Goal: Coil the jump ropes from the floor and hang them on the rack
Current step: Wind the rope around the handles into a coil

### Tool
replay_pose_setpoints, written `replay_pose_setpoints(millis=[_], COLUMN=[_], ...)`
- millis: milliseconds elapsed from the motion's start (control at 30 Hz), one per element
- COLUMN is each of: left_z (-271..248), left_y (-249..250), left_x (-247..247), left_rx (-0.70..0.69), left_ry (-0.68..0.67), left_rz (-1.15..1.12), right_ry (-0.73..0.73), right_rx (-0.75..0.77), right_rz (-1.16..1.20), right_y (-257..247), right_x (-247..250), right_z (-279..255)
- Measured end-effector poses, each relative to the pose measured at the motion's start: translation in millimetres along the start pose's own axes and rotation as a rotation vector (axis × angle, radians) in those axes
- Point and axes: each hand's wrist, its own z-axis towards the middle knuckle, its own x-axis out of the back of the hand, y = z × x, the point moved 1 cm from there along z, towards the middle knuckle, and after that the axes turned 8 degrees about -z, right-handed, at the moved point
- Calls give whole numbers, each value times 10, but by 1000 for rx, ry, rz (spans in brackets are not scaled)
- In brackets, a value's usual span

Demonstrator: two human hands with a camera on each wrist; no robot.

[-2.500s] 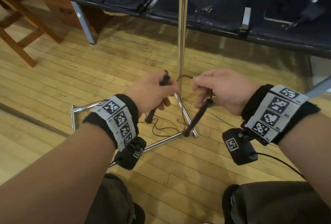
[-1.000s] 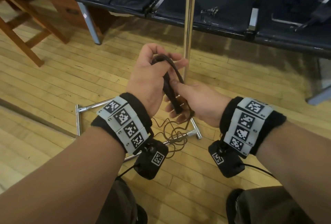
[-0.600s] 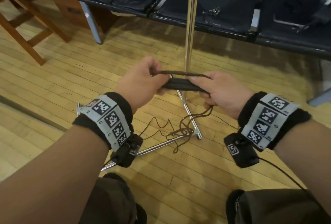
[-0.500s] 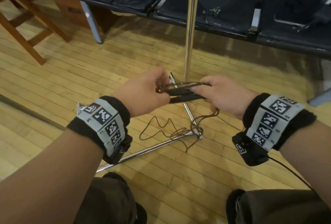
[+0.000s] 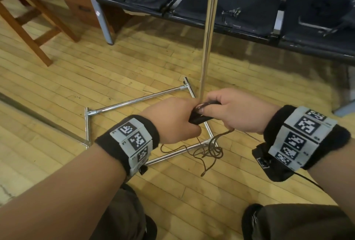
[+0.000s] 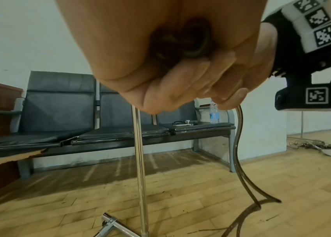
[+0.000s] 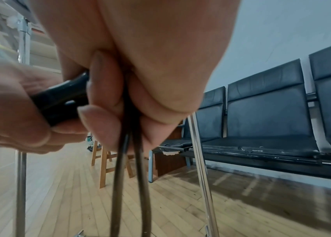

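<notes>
Head view: left hand [image 5: 172, 119] and right hand [image 5: 234, 112] both clench the black plastic jump-rope handles [image 5: 199, 118]; thin brown cord [image 5: 209, 150] tangles at six o'clock around the chrome rack base [image 5: 134, 101]. Right wrist view: two strands hang through the fingers [image 7: 99, 89]. Pulling could snag them there.

A floor [image 5: 80, 78] of pale wooden boards carries everything here. The chrome base of the rack [image 5: 134, 103] stands on it, a rectangle of tubes with an upright pole [image 5: 208, 28] rising from its far right side. At about five o'clock from that frame, a loose tangle of jump rope cord [image 5: 209, 152] lies on the boards across the near tube. At twelve o'clock a row of dark seats [image 5: 240, 3] stands on grey metal legs, one leg [image 5: 104, 24] planted at eleven o'clock. A wooden stool [image 5: 36, 34] stands at ten o'clock.
</notes>
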Motion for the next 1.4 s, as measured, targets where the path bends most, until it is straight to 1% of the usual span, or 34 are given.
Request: replay_pose_setpoints(millis=[100,200,267,333,433,533,600,700,800,933,1033,1133,1200,1267,1333,1400], left_z=[-3,0,13,16,10,13,6,-11,-27,-38,-27,-8,5,21,54,94], left_y=[4,28,49,65,72,29,-17,-66,-94,-96,-110,-142,-146,-126,-101,-84], left_x=[27,4,-21,-46,-70,-90,-90,-68,-40,-66,-103,-72,-35,-26,-51,-99], left_rx=[-17,-44,-55,-53,-54,-39,-9,23,48,73,107,124,121,126,137,171], left_ry=[-16,-11,24,44,21,-18,-21,-12,-10,-13,-65,-103,-74,-28,18,41], left_rz=[1,122,171,127,25,33,24,-10,-107,-266,-355,-487,-538,-482,-307,-111], right_ry=[-26,-88,-94,-86,-92,-133,-147,-84,-67,-74,-51,5,38,47,23,-15], right_rx=[-3,-6,-4,-1,22,20,23,54,80,69,68,95,97,69,22,9], right_rz=[14,-7,-11,1,-29,-83,-34,82,167,208,250,183,137,83,3,-180], right_y=[11,5,-6,-10,4,52,126,224,279,307,312,307,295,277,238,175], right_x=[-8,-79,-104,-81,2,124,199,253,241,164,129,125,122,121,121,98], right_z=[-7,-26,-29,-17,-18,-55,-73,-93,-99,-98,-96,-98,-102,-102,-109,-126])
